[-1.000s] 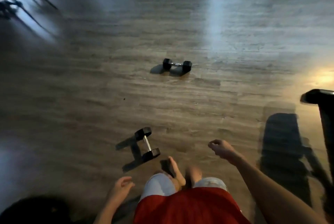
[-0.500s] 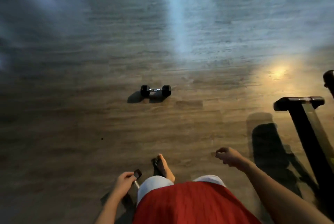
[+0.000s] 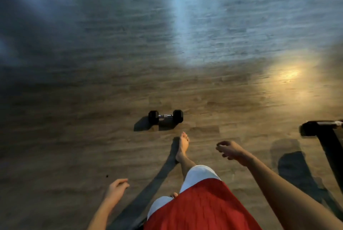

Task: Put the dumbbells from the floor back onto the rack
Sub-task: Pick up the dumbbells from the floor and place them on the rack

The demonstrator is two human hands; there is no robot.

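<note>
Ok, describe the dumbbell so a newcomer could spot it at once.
On the wood floor, look mid-frame, just ahead of the bare foot and left of the black frame. The dumbbell lies there crosswise: two black heads joined by a shiny handle, small and flat on the boards, unlike the frame.

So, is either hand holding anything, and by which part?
Nothing is held: left hand and right hand are both empty, loosely curled; the dumbbell lies untouched on the floor.
</note>
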